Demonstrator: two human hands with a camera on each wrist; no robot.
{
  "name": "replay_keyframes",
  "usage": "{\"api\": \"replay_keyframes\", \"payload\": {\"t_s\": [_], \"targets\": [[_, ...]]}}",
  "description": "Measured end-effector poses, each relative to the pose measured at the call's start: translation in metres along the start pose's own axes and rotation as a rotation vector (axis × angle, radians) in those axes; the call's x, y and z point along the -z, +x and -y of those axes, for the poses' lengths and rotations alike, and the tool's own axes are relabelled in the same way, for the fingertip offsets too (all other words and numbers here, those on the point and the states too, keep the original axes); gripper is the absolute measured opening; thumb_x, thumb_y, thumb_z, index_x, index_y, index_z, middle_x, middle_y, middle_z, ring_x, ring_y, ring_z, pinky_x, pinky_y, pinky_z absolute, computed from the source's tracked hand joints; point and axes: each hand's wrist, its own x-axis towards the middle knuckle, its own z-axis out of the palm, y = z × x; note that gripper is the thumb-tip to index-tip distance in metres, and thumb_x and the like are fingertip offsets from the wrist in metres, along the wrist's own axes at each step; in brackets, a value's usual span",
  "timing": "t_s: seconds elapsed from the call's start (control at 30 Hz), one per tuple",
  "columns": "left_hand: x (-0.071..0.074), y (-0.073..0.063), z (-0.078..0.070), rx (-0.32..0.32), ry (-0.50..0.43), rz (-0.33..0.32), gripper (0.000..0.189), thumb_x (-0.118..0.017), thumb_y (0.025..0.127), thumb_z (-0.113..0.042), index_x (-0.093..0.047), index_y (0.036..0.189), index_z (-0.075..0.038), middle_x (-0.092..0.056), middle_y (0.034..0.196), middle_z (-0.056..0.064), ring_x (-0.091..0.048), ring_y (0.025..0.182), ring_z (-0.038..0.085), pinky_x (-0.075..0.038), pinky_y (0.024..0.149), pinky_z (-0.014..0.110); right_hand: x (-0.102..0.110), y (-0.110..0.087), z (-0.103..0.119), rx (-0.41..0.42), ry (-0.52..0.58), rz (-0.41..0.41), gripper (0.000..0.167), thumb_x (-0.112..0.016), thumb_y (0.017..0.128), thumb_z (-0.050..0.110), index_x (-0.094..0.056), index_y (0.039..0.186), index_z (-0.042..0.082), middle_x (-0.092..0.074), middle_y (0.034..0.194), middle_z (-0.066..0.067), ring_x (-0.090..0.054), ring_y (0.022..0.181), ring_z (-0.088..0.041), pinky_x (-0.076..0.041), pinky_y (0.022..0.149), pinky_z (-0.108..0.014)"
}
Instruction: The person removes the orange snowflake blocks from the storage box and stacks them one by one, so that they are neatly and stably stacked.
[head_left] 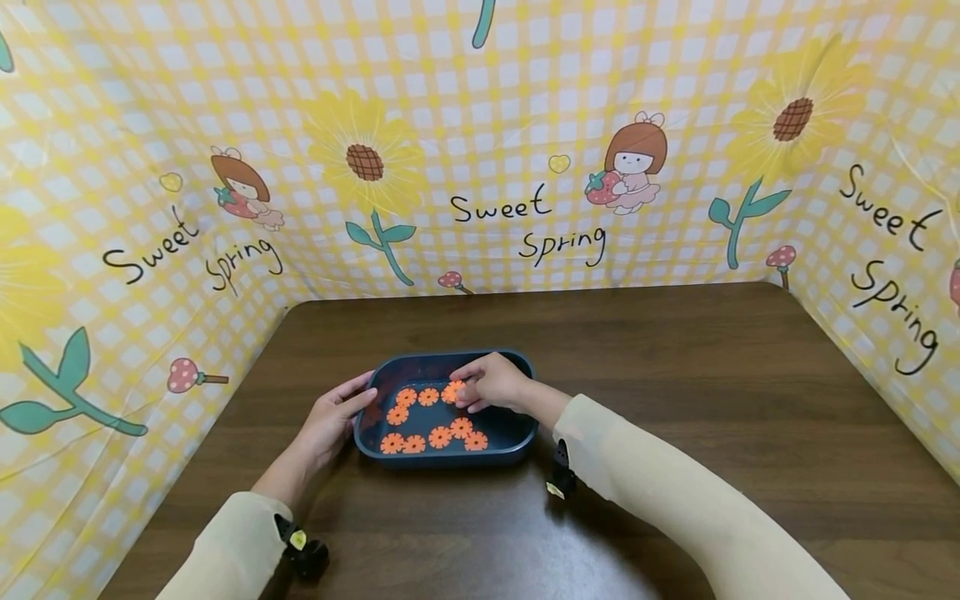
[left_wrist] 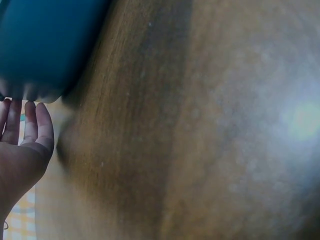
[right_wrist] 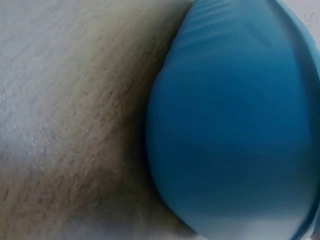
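Observation:
A dark blue, rounded oblong tub point(head_left: 442, 459) stands on the table, with several orange notched plastic discs point(head_left: 439, 437) lying on its floor in two loose groups. My left hand point(head_left: 327, 429) holds the tub's left end, thumb on the rim and the other fingers against the outer wall. In the left wrist view, the fingertips of the left hand point(left_wrist: 25, 150) meet the tub's end. My right hand point(head_left: 495, 385) reaches over the right side into the tub. Its thumb and fingers pinch an orange disc point(head_left: 452, 392) near the back wall, partly hidden by the fingers.
The brown wooden table point(head_left: 675, 400) extends around the tub on all sides. Behind it and at both sides hangs a yellow checked cloth point(head_left: 510, 100) with printed flowers and lettering. The right wrist view shows only the tub's outer wall point(right_wrist: 230, 120) and tabletop.

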Motion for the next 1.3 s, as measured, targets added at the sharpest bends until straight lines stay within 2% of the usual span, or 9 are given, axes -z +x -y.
{"api": "replay_keyframes", "payload": {"t_s": [0.2, 0.4, 0.57, 0.77, 1.0, 1.2, 1.3], "targets": [[0.0, -0.001, 0.0, 0.003, -0.006, 0.007, 0.064, -0.069, 0.092, -0.026, -0.042, 0.148, -0.009, -0.06, 0.128, -0.001, -0.057, 0.11, 0.016, -0.051, 0.087, 0.029, 0.004, -0.004, 0.005, 0.05, 0.009, 0.003, 0.036, -0.061, 0.092, -0.005, -0.06, 0.128, -0.004, -0.068, 0.092, -0.014, -0.069, 0.089, -0.024, -0.057, 0.074, -0.035], [0.0, 0.0, 0.0, -0.01, -0.012, 0.009, 0.065, -0.07, 0.092, -0.026, -0.042, 0.147, -0.007, -0.062, 0.123, -0.002, -0.059, 0.107, 0.015, -0.052, 0.085, 0.028, 0.014, -0.012, 0.014, 0.09, 0.033, -0.015, 0.037, -0.063, 0.091, -0.005, -0.059, 0.128, -0.005, -0.057, 0.087, -0.013, -0.069, 0.093, -0.026, -0.056, 0.078, -0.04], [0.001, -0.001, 0.0, -0.001, -0.001, 0.01, 0.064, -0.069, 0.092, -0.026, -0.042, 0.148, -0.008, -0.059, 0.128, 0.001, -0.058, 0.109, 0.016, -0.052, 0.086, 0.029, 0.03, -0.019, 0.016, 0.11, 0.016, -0.053, 0.039, -0.066, 0.09, -0.003, -0.06, 0.128, -0.003, -0.062, 0.092, -0.015, -0.069, 0.093, -0.026, -0.056, 0.079, -0.041], [0.0, -0.001, -0.001, 0.001, 0.005, 0.011, 0.065, -0.069, 0.093, -0.027, -0.041, 0.148, -0.008, -0.056, 0.133, 0.004, -0.058, 0.109, 0.016, -0.052, 0.087, 0.029, 0.051, -0.033, 0.02, 0.149, 0.052, -0.096, 0.038, -0.068, 0.089, -0.002, -0.062, 0.127, -0.001, -0.062, 0.096, -0.017, -0.065, 0.101, -0.035, -0.051, 0.086, -0.05], [0.0, 0.0, -0.002, 0.003, 0.008, 0.011, 0.067, -0.07, 0.092, -0.028, -0.04, 0.148, -0.008, -0.053, 0.137, 0.005, -0.058, 0.11, 0.016, -0.051, 0.088, 0.029, 0.076, -0.047, 0.015, 0.201, 0.069, -0.139, 0.04, -0.069, 0.088, -0.002, -0.059, 0.127, -0.005, -0.062, 0.1, -0.018, -0.063, 0.103, -0.041, -0.053, 0.085, -0.046], [-0.001, -0.001, -0.002, 0.0, -0.009, 0.005, 0.064, -0.068, 0.093, -0.024, -0.041, 0.148, -0.008, -0.06, 0.126, -0.002, -0.059, 0.107, 0.014, -0.051, 0.088, 0.029, 0.095, -0.055, 0.004, 0.229, 0.064, -0.195, 0.037, -0.07, 0.087, -0.002, -0.06, 0.123, -0.004, -0.064, 0.102, -0.019, -0.064, 0.099, -0.038, -0.05, 0.089, -0.05], [-0.002, -0.001, -0.003, -0.006, -0.02, 0.002, 0.061, -0.068, 0.093, -0.022, -0.042, 0.147, -0.007, -0.061, 0.119, -0.007, -0.06, 0.105, 0.013, -0.052, 0.087, 0.029, 0.105, -0.058, -0.002, 0.248, 0.049, -0.237, 0.038, -0.071, 0.087, -0.001, -0.06, 0.123, -0.005, -0.064, 0.102, -0.018, -0.065, 0.096, -0.034, -0.051, 0.088, -0.048]]}}
